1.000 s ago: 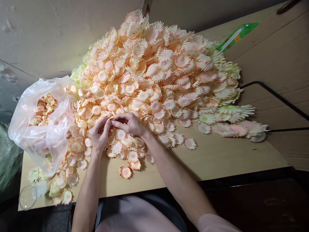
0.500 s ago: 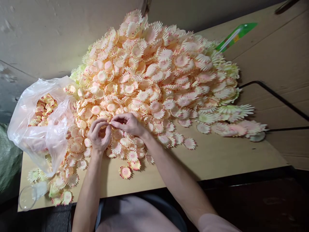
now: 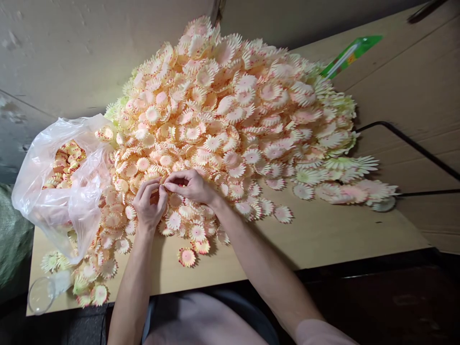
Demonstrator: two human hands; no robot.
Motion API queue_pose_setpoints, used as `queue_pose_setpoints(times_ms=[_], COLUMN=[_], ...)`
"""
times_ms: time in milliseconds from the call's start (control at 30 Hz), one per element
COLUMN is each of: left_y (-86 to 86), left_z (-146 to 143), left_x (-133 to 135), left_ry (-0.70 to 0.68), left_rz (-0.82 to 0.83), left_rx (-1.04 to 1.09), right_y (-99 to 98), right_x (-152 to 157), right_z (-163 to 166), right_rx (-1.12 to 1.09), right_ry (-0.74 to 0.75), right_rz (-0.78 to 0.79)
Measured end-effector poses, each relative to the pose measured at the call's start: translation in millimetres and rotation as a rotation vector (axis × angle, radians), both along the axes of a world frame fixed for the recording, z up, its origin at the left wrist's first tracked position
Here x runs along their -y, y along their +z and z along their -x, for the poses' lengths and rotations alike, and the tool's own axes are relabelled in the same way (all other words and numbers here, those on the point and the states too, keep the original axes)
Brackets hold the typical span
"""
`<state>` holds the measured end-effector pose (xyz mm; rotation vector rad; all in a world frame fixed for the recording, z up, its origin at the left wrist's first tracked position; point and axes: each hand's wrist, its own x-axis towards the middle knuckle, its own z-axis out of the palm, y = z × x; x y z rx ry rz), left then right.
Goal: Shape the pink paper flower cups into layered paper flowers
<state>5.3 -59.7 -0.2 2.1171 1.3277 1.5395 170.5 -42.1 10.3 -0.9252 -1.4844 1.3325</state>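
A big heap of pale pink and cream fabric flower heads (image 3: 230, 105) covers the wooden table (image 3: 323, 235). Over its near edge, my left hand (image 3: 149, 203) and my right hand (image 3: 192, 184) meet fingertip to fingertip. Both are curled in a pinch on one small flower piece (image 3: 163, 184), mostly hidden by the fingers. Loose flower heads lie under and around both hands.
A clear plastic bag (image 3: 61, 187) holding more yellow-red flower pieces lies open at the left. A small clear cup (image 3: 41, 293) sits at the table's near left corner. A green packet (image 3: 350, 52) and a black metal rod (image 3: 409, 143) are at the right.
My left fingers have curled in tighter and shifted slightly against the right fingertips. Both hands stay at the same spot on the heap.
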Motion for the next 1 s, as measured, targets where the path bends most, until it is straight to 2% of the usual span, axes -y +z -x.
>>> queue_pose_setpoints(times_ms=[300,500,600,700,800,1000], left_y=[-1.2,-0.6,1.6,0.7,-2.0,-2.3], left_z=[0.4,-0.6,-2.6,-4.0,-4.1,-4.5], left_x=[-0.5,-3.0,-2.0,-0.6,-0.1,0.2], left_ry=[0.014,0.116,0.147,0.182,0.147,0.059], left_rz=[0.021,-0.055,0.019,0.205,0.332,0.315], left_rx=[-0.065,-0.085,0.000,0.179,0.332,0.396], right_y=[-2.6,-2.0,-2.0,-3.5,-4.2,-3.2], right_x=[-0.9,-0.6,-1.6,-2.9,-3.7,-3.2], right_z=[1.0,-0.3,-3.3,-7.0,-8.3,-5.1], right_rx=[-0.001,0.002,-0.041,-0.133,-0.177,-0.123], right_ry=[0.007,-0.029,-0.033,0.012,0.031,0.018], right_rz=[-0.005,0.014,0.047,0.118,0.159,0.119])
